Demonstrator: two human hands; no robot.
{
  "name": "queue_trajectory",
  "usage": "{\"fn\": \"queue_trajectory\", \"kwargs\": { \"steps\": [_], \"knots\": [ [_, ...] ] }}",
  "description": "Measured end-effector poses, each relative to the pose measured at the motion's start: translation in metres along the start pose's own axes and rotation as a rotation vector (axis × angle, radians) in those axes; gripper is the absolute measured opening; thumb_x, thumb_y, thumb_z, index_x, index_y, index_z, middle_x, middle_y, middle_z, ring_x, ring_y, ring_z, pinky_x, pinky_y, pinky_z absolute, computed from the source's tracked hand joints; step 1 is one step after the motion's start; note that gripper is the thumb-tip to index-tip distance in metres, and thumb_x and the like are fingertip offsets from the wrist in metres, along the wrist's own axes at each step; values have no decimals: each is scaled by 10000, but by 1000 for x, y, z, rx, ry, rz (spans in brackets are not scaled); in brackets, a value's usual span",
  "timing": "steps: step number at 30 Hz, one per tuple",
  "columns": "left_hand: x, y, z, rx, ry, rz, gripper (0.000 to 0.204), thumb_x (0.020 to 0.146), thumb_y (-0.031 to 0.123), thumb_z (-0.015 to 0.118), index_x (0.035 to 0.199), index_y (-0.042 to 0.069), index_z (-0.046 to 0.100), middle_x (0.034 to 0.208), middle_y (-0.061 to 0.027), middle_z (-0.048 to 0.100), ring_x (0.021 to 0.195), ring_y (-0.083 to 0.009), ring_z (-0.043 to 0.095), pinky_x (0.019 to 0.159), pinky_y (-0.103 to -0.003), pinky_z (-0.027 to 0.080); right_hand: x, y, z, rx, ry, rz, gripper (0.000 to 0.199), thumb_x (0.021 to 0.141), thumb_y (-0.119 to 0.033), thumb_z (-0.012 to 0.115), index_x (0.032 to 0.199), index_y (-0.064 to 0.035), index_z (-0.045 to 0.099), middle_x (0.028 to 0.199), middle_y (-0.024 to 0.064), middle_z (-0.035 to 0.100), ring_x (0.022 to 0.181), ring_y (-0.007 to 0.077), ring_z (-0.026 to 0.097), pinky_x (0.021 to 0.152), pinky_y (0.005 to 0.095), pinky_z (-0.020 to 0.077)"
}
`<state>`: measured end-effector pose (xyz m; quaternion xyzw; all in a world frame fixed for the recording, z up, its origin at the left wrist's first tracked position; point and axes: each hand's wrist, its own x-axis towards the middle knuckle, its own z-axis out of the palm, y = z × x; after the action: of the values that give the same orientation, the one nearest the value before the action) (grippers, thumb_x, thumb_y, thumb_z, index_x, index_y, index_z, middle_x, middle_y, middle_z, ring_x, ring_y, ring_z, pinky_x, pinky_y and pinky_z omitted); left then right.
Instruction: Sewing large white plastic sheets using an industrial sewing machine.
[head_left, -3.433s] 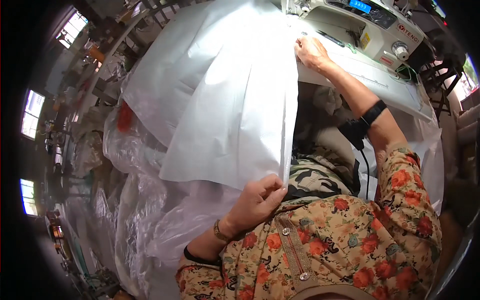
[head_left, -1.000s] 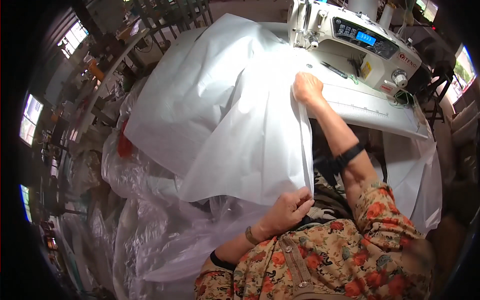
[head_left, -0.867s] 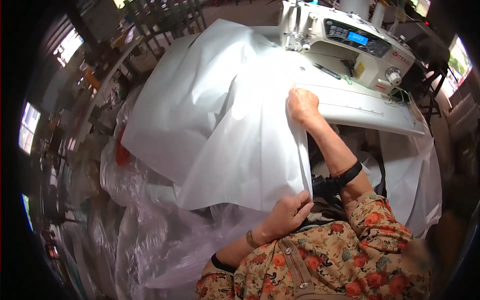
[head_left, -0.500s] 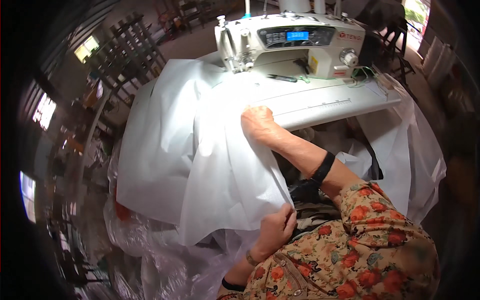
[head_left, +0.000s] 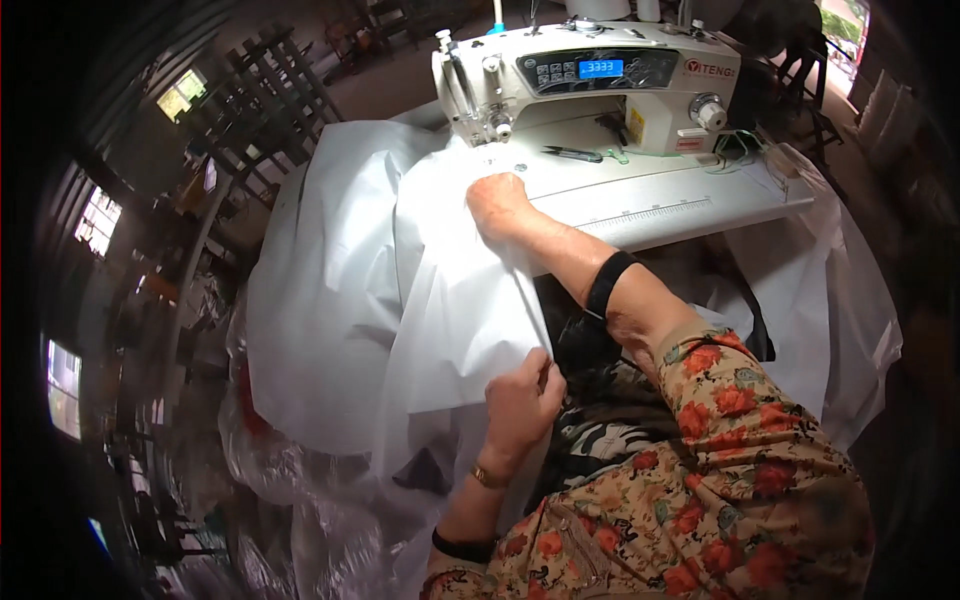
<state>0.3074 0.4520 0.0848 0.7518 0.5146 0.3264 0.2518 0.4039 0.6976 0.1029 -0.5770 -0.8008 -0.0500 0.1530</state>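
Observation:
A large white fabric sheet point(head_left: 455, 320) spreads over the sewing machine bed and drapes down toward my lap. My left hand point(head_left: 522, 400) pinches its near right edge, low in front of my body. Farther up the same edge, my right hand point(head_left: 497, 205) is closed on the fabric, just in front of the needle area; its fingertips are turned away and partly hidden. The white sewing machine point(head_left: 590, 75) stands at the back, its lit screen facing me. Bright lamp light washes out the fabric under the needle.
Dark thread snips point(head_left: 571, 154) lie on the machine bed, which has a ruler scale point(head_left: 650, 214) near its front edge. More white material point(head_left: 790, 310) hangs at the right. Clear plastic sheeting point(head_left: 310, 510) bunches at lower left. A dark rack point(head_left: 270, 90) stands behind.
Both hands have moved away from me toward the machine, drawing the fabric's right edge forward with them. My right hand is now closer to the needle, and the fabric's lower edge has risen.

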Motion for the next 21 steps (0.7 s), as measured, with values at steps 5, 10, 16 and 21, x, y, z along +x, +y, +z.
{"fn": "queue_trajectory", "kwargs": {
  "steps": [5,10,16,21],
  "knots": [
    [12,0,17,4,63,78,127,855,165,574,791,56,560,608,-177,572,581,-379,592,533,-450,443,3,6,9,77,109,79,104,708,-61,617,763,-33,700,776,159,697,761,309,697,661,404,547],
    [2,-7,22,-94,113,0,157,865,137,590,786,5,560,619,-163,568,515,-282,570,518,-371,432,-19,13,-2,170,-56,240,183,784,-120,579,856,10,688,865,212,687,851,362,675,742,429,533],
    [-1,5,14,-259,116,-57,165,870,114,605,777,-8,545,558,-142,500,463,-184,498,488,-334,400,-1,32,-1,374,-146,368,282,830,-225,576,965,0,681,1014,229,670,966,387,641,852,463,494],
    [2,13,8,-217,167,48,174,868,113,611,773,-16,544,546,-145,487,448,-169,482,474,-330,391,19,33,2,290,-55,311,259,812,-118,528,967,15,686,1022,236,676,995,371,653,842,440,520]
  ]
}}
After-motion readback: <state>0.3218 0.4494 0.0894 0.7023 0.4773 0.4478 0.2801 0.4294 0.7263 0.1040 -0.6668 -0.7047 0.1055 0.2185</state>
